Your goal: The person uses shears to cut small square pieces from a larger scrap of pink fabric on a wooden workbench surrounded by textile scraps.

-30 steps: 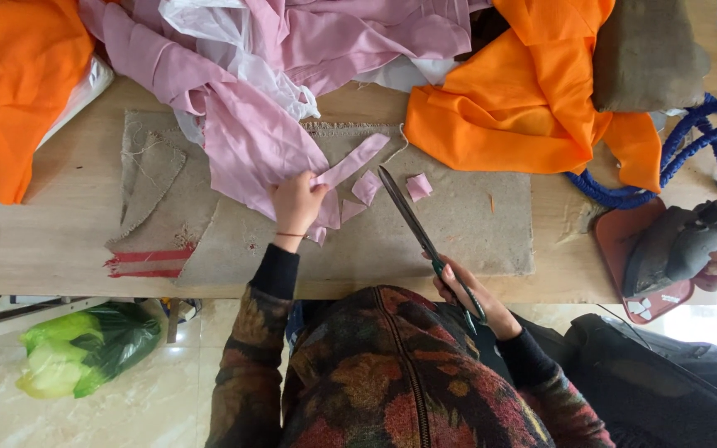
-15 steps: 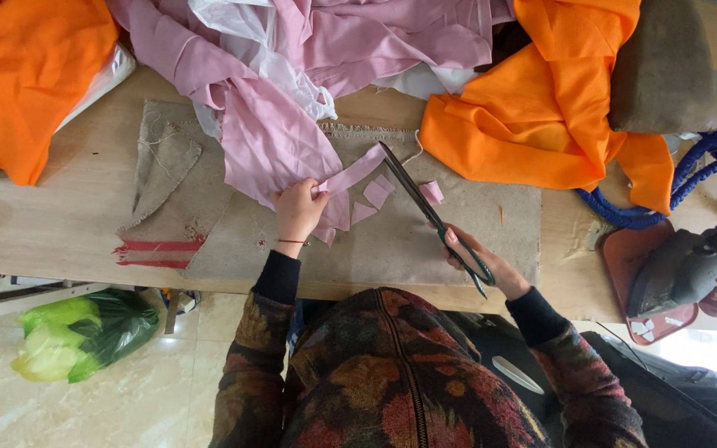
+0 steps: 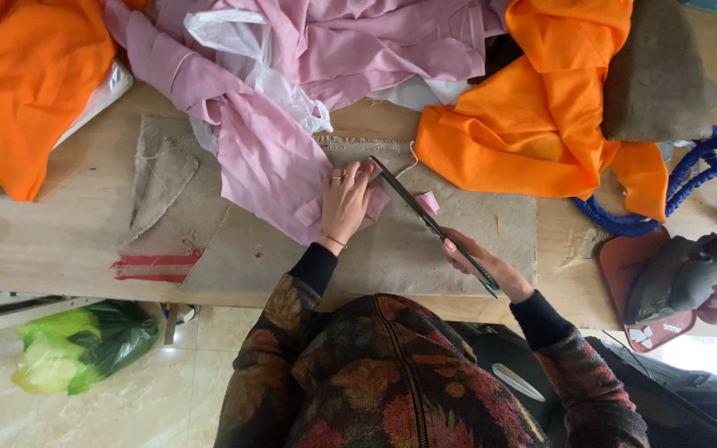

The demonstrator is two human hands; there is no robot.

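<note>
My left hand (image 3: 344, 202) presses flat on the lower edge of a pink cloth (image 3: 269, 162) that spills from a pile at the back of the wooden table (image 3: 51, 241). My right hand (image 3: 485, 266) grips the handles of long dark scissors (image 3: 425, 217). Their blades point up and left, with the tips close to my left fingertips at the cloth's edge. A small pink scrap (image 3: 429, 202) lies just right of the blades on a grey burlap mat (image 3: 450, 257).
Orange cloth lies at the far left (image 3: 22, 83) and at the right (image 3: 533, 116). A brown block (image 3: 657, 79) and blue rope (image 3: 690, 187) sit at the right, with an iron (image 3: 682, 278) on a red pad. A green bag (image 3: 76, 344) lies on the floor.
The pink strip my left hand held out has gone from view; the hand now lies flat on the cloth. The scissors have swung closer to my left fingers.
</note>
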